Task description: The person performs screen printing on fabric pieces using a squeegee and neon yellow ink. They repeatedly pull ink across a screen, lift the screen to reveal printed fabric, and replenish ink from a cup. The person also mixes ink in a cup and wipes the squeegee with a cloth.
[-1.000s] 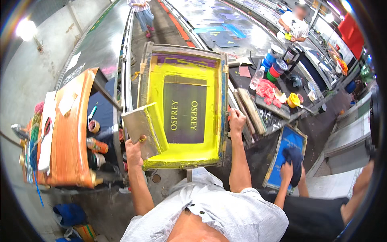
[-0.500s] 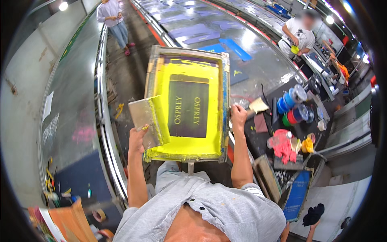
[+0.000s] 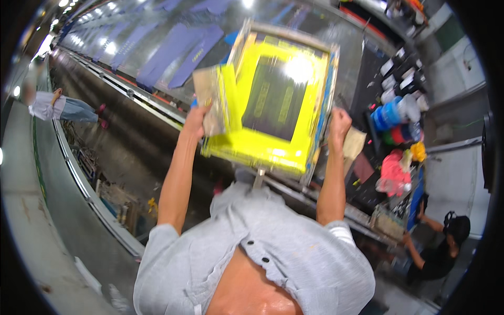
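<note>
so, yellow ink already coats our one rectangular dark-centred screen point(image 3: 275, 100), up between our two hands; can't tell if it touches the long grey table point(image 3: 349, 63). left hand point(image 3: 196, 122) pinches one flat beige squeegee point(image 3: 210, 94); right hand point(image 3: 340, 123) curled beside screen, grip unclear. at least three flat purple panels point(image 3: 197, 55); one yellow-marked, others too blurred.

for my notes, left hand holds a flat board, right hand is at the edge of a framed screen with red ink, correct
Not red: the head view shows yellow ink on the framed screen. The rest is right.
</note>
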The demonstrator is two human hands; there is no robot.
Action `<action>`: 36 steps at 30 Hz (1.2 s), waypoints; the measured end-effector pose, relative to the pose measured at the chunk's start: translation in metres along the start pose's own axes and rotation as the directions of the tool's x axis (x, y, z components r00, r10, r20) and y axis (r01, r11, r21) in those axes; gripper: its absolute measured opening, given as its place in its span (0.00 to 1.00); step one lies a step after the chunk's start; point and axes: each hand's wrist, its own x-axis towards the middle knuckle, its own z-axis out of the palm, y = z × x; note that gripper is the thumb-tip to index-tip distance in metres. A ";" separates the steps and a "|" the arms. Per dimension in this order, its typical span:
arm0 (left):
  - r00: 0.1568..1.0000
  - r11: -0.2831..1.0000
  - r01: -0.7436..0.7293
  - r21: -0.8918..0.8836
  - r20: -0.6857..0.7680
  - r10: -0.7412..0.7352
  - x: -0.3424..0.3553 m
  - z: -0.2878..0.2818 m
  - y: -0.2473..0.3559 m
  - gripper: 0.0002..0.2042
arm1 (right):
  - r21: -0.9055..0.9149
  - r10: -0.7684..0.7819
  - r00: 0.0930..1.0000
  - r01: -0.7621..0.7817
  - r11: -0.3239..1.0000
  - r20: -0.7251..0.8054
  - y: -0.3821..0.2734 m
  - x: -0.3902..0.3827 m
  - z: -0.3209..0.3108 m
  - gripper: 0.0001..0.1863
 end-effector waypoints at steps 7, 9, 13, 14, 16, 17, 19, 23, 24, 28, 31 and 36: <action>0.994 0.983 0.092 -0.160 0.079 -0.080 0.039 0.003 -0.007 0.20 | 0.058 0.135 0.987 -0.130 0.990 -0.084 0.005 0.030 0.008 0.14; 0.992 0.977 0.108 -0.184 0.080 -0.094 0.043 -0.025 0.016 0.20 | 0.065 0.148 0.986 -0.143 0.988 -0.082 -0.020 0.023 0.041 0.13; 0.996 0.961 0.082 -0.266 -0.019 -0.090 0.043 -0.023 -0.096 0.21 | 0.100 0.146 0.989 -0.142 0.985 -0.028 0.055 0.044 0.012 0.11; 0.996 0.954 0.084 -0.288 0.048 -0.073 0.041 -0.016 -0.125 0.22 | 0.114 0.158 0.987 -0.154 0.981 -0.033 0.081 0.047 -0.003 0.11; 0.995 0.967 0.095 -0.237 0.036 -0.089 0.041 -0.002 -0.157 0.22 | 0.156 0.173 0.984 -0.165 0.974 -0.037 0.129 0.046 -0.024 0.10; 0.995 0.976 0.096 -0.195 0.029 -0.092 0.039 -0.001 -0.150 0.22 | 0.177 0.191 0.981 -0.185 0.967 -0.020 0.134 0.041 -0.021 0.10; 0.999 0.998 0.030 -0.062 -0.032 -0.032 0.039 0.001 -0.130 0.22 | 0.213 0.228 0.974 -0.225 0.951 0.011 0.143 0.046 -0.008 0.10; 0.988 0.991 -0.046 0.126 -0.138 0.063 0.027 0.027 -0.103 0.23 | 0.098 0.151 0.989 -0.151 0.984 0.013 0.176 0.053 0.014 0.10; 0.981 0.979 -0.076 0.190 -0.162 0.107 0.023 0.034 -0.100 0.22 | 0.067 0.132 0.991 -0.132 0.989 -0.001 0.176 0.053 0.016 0.11; 0.973 0.908 -0.071 0.412 -0.171 0.154 -0.003 0.071 -0.105 0.17 | -0.093 0.036 0.998 -0.041 0.995 -0.061 0.149 0.042 0.010 0.11; 0.977 0.861 -0.085 0.502 -0.129 0.172 -0.013 0.097 -0.118 0.14 | -0.166 0.005 0.996 -0.020 0.986 -0.090 0.153 0.046 0.010 0.12; 0.958 0.951 0.005 0.310 -0.274 0.084 -0.018 0.132 -0.169 0.16 | -0.254 0.094 0.993 -0.107 0.961 -0.065 0.142 0.041 0.022 0.13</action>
